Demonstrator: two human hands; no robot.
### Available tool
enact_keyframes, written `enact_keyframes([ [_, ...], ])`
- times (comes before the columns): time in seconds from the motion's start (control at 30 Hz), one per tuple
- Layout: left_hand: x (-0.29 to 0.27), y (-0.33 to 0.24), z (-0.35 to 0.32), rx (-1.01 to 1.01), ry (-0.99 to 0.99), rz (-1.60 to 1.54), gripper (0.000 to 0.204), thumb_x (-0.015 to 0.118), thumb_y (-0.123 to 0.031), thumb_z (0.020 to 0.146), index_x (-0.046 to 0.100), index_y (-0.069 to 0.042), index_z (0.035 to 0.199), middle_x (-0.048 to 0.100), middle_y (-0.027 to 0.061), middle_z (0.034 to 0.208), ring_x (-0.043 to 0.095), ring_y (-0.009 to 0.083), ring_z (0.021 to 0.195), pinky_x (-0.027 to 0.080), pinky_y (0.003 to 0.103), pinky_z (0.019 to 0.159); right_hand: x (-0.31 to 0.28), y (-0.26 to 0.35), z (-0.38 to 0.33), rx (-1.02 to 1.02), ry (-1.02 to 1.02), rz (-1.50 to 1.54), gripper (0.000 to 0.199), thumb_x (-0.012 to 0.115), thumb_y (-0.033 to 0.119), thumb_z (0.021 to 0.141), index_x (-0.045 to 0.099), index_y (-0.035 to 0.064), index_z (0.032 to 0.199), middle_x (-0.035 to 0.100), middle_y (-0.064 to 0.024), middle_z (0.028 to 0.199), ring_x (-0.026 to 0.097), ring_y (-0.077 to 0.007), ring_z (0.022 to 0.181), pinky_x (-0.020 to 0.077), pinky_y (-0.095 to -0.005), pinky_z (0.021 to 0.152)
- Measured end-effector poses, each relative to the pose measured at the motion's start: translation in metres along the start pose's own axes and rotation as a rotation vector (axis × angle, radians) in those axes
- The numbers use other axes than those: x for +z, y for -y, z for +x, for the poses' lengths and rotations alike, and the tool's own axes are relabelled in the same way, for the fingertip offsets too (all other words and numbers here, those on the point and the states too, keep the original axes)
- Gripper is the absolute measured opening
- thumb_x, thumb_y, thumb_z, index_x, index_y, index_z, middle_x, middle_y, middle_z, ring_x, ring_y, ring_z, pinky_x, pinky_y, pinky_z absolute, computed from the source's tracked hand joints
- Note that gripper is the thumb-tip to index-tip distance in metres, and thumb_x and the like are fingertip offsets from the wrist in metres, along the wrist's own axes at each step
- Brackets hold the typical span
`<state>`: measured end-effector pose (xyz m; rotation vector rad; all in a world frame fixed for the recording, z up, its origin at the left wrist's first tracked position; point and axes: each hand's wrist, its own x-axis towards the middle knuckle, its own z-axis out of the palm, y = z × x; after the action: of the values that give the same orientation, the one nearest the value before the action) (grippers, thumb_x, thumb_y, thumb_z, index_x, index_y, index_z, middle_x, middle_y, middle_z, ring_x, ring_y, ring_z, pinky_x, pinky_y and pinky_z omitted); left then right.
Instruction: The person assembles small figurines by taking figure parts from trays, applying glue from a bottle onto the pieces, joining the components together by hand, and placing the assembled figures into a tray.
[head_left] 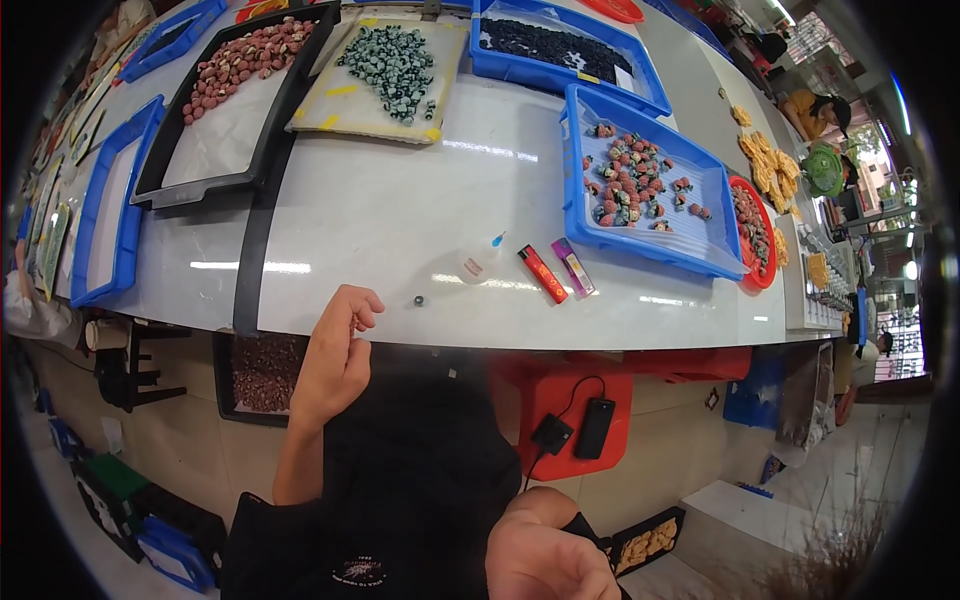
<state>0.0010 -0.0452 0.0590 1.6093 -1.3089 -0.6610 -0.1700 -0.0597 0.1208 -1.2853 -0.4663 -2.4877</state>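
We look down on a long, glossy white tabletop (400,210), its front edge bowed by the lens. Our left hand (335,350) rises to that edge with the fingers curled loosely inward, thumb and forefinger tips drawn close at the rim; whether they pinch anything we cannot tell. Just to the right of those fingertips, a little farther onto the table, lies a tiny dark round bead (418,300), alone on the bare surface. Our right hand (545,560) hangs low near the lap, loosely cupped, holding nothing we can see, and well apart from the bead, so the left hand is much the nearer.

Beyond the bead, to the right, lie a small translucent squeeze bottle with a blue nozzle (478,262), a slim red lighter (543,274) and a slim purple lighter (573,266), both angled away to the left. Farther right sits a shallow blue plastic tray (690,262) of knobbly red and green pieces. At the back rests a pale board of matte green beads (388,68).
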Motion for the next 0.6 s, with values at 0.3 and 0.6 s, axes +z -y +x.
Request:
enact_keyframes([
  [0.3, -0.002, 0.012, -0.009, -0.051, 0.015, -0.356, 0.02, 0.037, 0.013, 0.083, 0.045, -0.003, 0.092, 0.049, 0.0054, 0.098, 0.043, 0.0083, 0.077, 0.037, 0.02, 0.067, -0.003, 0.008, 0.002, 0.063, 0.093, 0.094, 0.014, 0.06, -0.007, 0.06, 0.06, 0.004, 0.069, 0.056, -0.0062, 0.064, 0.052, -0.0162, 0.055, 0.0435, -0.0279, 0.05],
  [0.6, -0.014, 0.021, -0.03, -0.208, 0.04, -0.783, 0.022, 0.054, 0.004, 0.086, 0.057, 0.003, 0.107, 0.057, 0.0115, 0.11, 0.055, 0.0108, 0.081, 0.046, 0.022, 0.073, -0.083, -0.084, -0.065, 1.014, 0.586, -1.022, 0.037, 0.073, 0.009, 0.073, 0.057, -0.0037, 0.104, 0.056, -0.0136, 0.102, 0.05, -0.0266, 0.097, 0.0429, -0.0343, 0.081],
])
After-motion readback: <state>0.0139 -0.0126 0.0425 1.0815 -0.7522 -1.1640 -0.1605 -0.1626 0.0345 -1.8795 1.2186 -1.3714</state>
